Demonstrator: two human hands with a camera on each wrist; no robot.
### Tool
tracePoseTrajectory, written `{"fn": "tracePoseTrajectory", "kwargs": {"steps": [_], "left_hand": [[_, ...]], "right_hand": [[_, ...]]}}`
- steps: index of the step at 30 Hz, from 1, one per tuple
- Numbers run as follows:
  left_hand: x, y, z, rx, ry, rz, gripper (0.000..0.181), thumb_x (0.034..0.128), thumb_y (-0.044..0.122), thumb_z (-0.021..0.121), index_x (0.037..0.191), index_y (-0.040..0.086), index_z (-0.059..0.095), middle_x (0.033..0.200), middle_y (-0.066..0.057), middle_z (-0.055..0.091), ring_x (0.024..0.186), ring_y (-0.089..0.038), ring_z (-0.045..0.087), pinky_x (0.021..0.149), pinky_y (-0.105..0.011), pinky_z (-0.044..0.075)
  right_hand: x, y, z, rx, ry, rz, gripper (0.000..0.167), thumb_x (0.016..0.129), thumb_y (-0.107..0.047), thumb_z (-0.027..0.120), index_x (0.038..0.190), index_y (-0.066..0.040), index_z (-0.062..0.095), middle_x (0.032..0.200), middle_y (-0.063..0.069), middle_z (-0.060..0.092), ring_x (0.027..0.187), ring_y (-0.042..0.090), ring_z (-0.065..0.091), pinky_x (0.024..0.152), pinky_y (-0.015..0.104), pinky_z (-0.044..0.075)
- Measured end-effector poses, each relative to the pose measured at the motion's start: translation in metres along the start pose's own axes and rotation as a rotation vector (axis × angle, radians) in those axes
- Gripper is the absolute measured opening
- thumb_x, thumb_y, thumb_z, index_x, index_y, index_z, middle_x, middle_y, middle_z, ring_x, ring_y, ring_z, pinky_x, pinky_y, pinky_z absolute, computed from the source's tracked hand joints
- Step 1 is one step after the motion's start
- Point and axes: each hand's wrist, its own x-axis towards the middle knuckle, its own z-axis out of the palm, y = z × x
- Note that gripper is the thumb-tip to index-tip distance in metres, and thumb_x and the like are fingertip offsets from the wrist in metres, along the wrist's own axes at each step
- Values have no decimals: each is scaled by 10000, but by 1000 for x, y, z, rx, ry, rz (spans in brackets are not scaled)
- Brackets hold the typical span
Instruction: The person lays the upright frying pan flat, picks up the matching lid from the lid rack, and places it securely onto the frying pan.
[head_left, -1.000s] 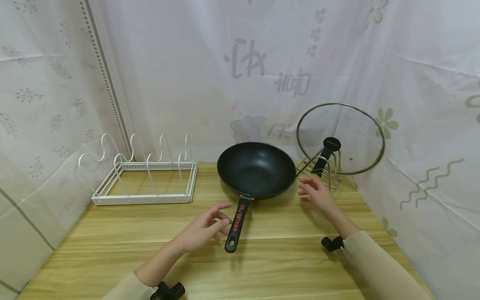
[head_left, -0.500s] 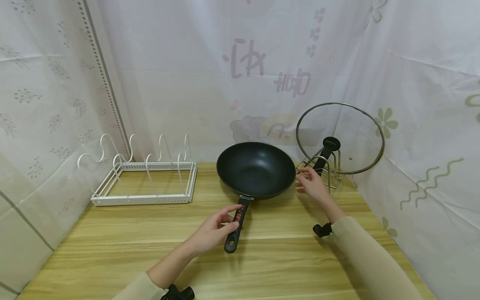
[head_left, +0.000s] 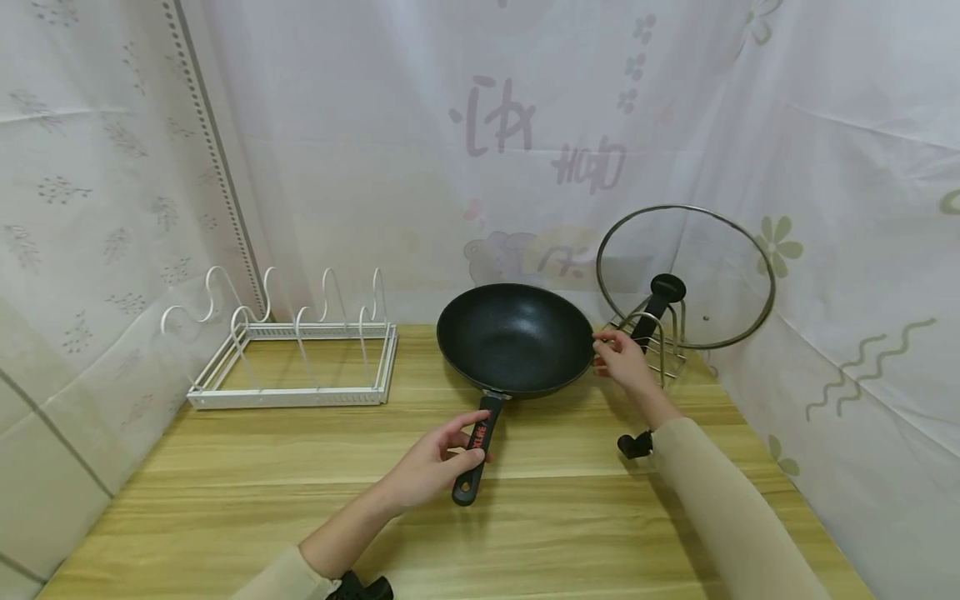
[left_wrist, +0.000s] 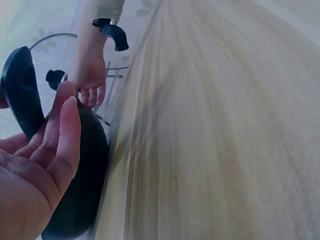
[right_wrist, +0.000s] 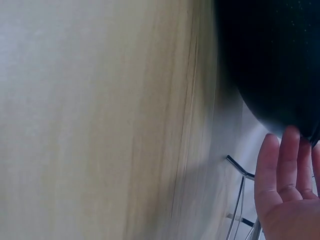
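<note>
A black wok stands on the wooden table, its black handle with red lettering pointing toward me. My left hand is around that handle, thumb and index finger on the near side and other fingers behind it. In the left wrist view the handle lies between the thumb and the fingers. At the wok's right rim, my right hand pinches the edge with its fingertips. Fingers touch the dark underside near the rim in the right wrist view; the thumb is hidden there.
To the left is a white rack with curved dividers. A glass lid with a black knob leans in a wire stand, close behind my right hand. Patterned curtains enclose the wooden table.
My left hand has moved right onto the wok's handle and closed around it. The right hand has moved left and up to the rim. The wok stays in place.
</note>
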Motion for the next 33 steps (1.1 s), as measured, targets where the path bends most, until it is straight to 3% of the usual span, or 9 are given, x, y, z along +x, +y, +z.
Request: {"fn": "tracePoseTrajectory", "kwargs": {"steps": [7,17,22,28,33], "left_hand": [[-1,1,2,9,15,-12,623,1107,191,615,1699,148,422,1269,-314,690,1034,-204,699,822,-279,598],[-2,2,2,13,27,-17,619,1108,186,609,1699,151,429,1253,-313,689,1048,-244,721,795,-280,603],[-4,3,0,15,45,-26,613,1103,181,615,1691,159,446,1247,-307,692,1072,-306,735,793,-291,601],[-5,1,-4,28,60,-18,611,1096,168,614,1686,156,457,1238,-301,699,1118,-392,739,826,-292,596],[-6,-1,-8,39,78,-21,603,1084,169,620,1672,169,482,1240,-299,716,1120,-370,726,838,-290,595]], "right_hand": [[7,1,0,48,5,31,468,1140,-141,542,1558,60,484,1067,22,607,806,78,666,867,374,666],[6,5,2,111,-3,97,534,1153,-196,531,1641,-3,433,1247,84,585,818,64,671,929,395,656],[4,5,5,134,-2,104,545,1156,-216,529,1650,-14,421,1335,129,573,801,53,671,857,316,651],[0,4,8,166,19,108,533,1151,-207,545,1644,-30,447,1228,66,614,776,54,675,755,251,639],[-3,4,10,177,29,108,520,1148,-192,547,1631,-19,463,1127,26,613,756,69,692,740,268,647]]}}
